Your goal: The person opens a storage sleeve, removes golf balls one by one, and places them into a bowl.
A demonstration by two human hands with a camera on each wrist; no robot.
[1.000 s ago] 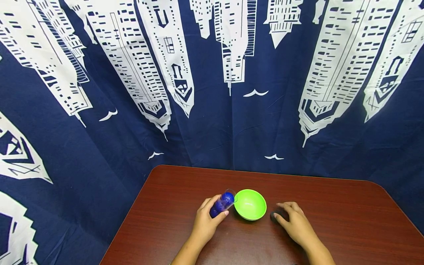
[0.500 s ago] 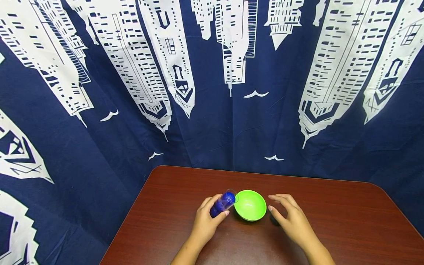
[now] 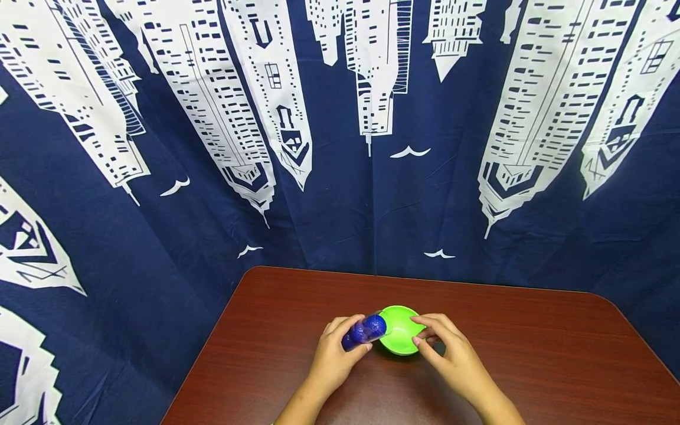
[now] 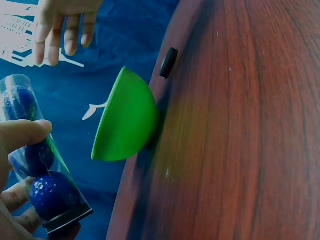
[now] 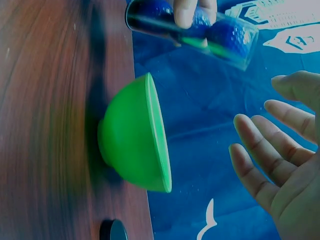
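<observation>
My left hand [image 3: 332, 353] grips a clear plastic tube [image 4: 64, 165] holding three blue golf balls [image 4: 55, 195], with a black cap on its lower end. The tube leans to the right, and its uncapped mouth overlaps the left rim of a green bowl [image 3: 399, 345] in the head view. In the right wrist view the tube hangs above the bowl [image 5: 132, 135], which is upright on the table. My right hand [image 3: 451, 360] holds nothing; its fingers are spread and relaxed above the bowl's right side, facing the tube's mouth.
A loose black cap [image 4: 169, 62] lies on the brown wooden table [image 3: 287, 301] to the right of the bowl, hidden by my right hand in the head view. Behind the table hangs a dark blue curtain [image 3: 340, 218] printed with white buildings.
My right hand has moved left from beside the black cap to over the bowl's right edge. The tube has shifted slightly right and tips further toward the bowl.
</observation>
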